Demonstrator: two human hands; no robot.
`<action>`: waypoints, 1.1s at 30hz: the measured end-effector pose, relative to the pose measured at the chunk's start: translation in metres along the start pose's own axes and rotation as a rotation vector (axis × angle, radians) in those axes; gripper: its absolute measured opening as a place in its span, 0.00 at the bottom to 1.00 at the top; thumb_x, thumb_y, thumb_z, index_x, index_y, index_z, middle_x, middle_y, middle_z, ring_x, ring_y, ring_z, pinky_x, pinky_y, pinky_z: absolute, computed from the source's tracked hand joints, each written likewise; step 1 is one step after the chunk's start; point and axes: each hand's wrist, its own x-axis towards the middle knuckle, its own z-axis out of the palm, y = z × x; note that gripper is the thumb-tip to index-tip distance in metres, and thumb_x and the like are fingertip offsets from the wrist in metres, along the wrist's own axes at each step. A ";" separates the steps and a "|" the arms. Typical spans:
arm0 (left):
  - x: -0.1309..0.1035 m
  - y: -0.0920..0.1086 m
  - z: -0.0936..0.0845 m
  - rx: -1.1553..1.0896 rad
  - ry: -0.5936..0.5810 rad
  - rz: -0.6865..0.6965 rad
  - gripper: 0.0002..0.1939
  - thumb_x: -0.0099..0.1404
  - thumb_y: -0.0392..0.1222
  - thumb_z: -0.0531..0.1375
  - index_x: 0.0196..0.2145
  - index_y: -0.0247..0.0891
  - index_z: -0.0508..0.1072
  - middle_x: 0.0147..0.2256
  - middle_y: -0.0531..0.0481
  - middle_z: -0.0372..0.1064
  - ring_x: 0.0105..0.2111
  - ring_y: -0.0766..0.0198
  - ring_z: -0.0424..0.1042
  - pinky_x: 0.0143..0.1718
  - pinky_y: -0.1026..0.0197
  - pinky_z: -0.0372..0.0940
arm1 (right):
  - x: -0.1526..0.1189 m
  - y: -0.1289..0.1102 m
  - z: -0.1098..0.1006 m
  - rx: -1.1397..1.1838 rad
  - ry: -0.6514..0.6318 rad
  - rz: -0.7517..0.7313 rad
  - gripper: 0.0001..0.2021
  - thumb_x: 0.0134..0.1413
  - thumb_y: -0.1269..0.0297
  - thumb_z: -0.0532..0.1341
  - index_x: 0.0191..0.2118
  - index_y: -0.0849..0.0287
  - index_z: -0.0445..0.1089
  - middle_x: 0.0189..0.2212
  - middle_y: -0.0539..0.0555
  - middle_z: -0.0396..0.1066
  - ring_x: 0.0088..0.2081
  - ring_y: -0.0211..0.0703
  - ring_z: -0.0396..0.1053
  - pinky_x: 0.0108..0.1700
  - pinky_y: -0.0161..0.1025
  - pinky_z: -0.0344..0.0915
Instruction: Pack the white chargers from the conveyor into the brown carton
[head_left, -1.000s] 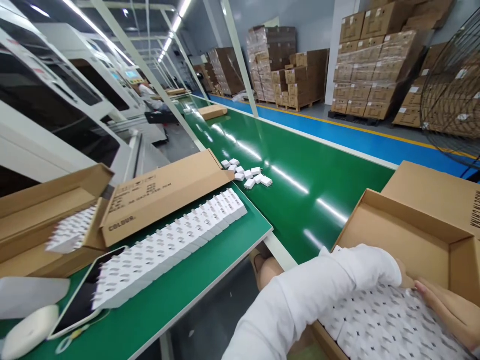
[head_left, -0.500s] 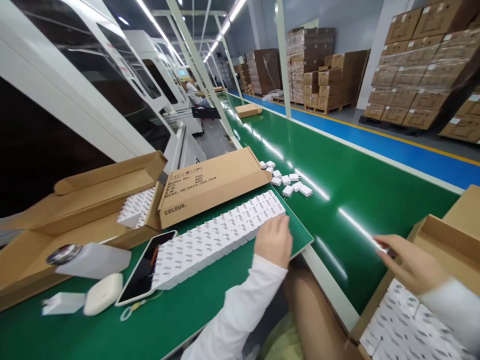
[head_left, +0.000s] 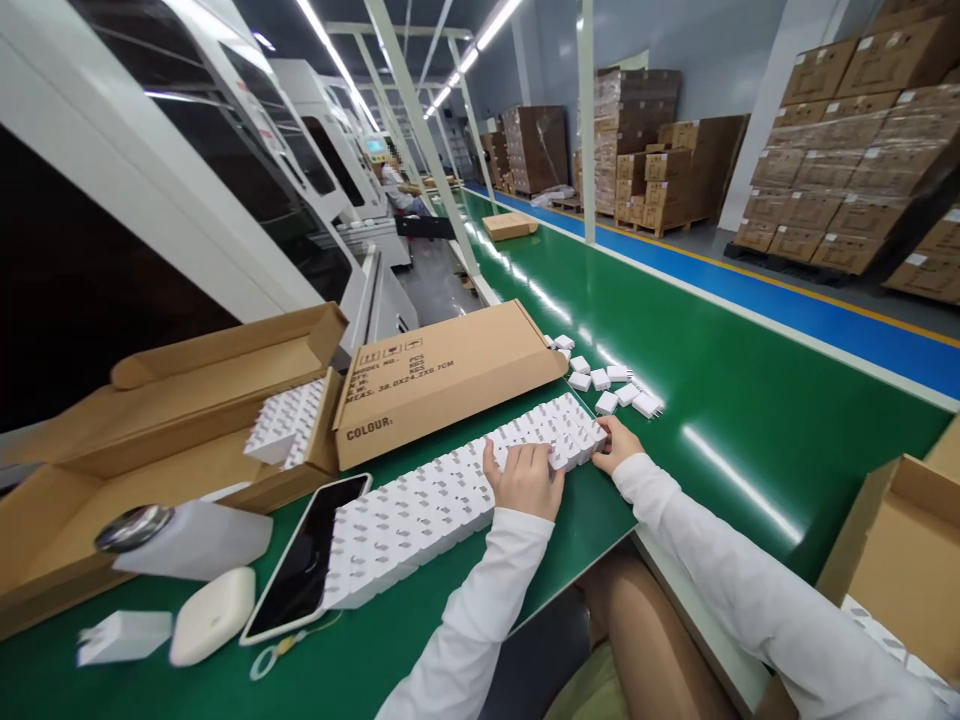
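A long block of white plug chargers (head_left: 420,510) stands on the green table, packed side by side with their metal prongs up. My left hand (head_left: 525,482) is bent over the block near its right part, fingers on top and thumb at the front side. At the right end, my right hand (head_left: 619,446) grips the outermost chargers with its fingertips. What lies under both palms is hidden. Several loose white chargers (head_left: 600,379) are scattered on the green belt just beyond my right hand.
Behind the block lies a closed cardboard box (head_left: 450,370). An open carton (head_left: 172,440) with chargers is at left; another open carton (head_left: 907,540) is at lower right. A phone (head_left: 300,570), a bottle (head_left: 195,540), a cream case (head_left: 213,615) and a single charger (head_left: 126,637) sit front left.
My right hand has come from the right-hand carton to the block's right end. My left hand has shifted left along the block. The small item seen in my right hand no longer shows separately.
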 end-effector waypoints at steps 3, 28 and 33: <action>0.000 0.006 -0.009 -0.016 0.026 0.036 0.04 0.55 0.35 0.57 0.31 0.39 0.68 0.30 0.47 0.71 0.35 0.53 0.69 0.55 0.38 0.41 | -0.008 -0.004 -0.008 -0.018 0.018 0.007 0.21 0.38 0.77 0.61 0.42 0.61 0.61 0.39 0.54 0.67 0.39 0.42 0.66 0.42 0.44 0.66; -0.095 0.021 -0.013 -0.709 -0.044 -0.468 0.11 0.60 0.33 0.46 0.32 0.39 0.68 0.32 0.48 0.67 0.33 0.62 0.69 0.35 0.60 0.65 | -0.044 -0.041 -0.012 -0.655 -0.359 -0.909 0.28 0.49 0.38 0.48 0.39 0.60 0.66 0.28 0.57 0.69 0.25 0.42 0.64 0.22 0.34 0.43; -0.095 0.019 -0.013 -0.746 -0.045 -0.430 0.12 0.61 0.34 0.46 0.33 0.39 0.68 0.32 0.48 0.69 0.32 0.62 0.71 0.34 0.60 0.66 | -0.054 -0.030 -0.028 -0.480 -0.340 -0.798 0.30 0.48 0.35 0.46 0.34 0.58 0.68 0.24 0.55 0.69 0.24 0.44 0.65 0.22 0.36 0.46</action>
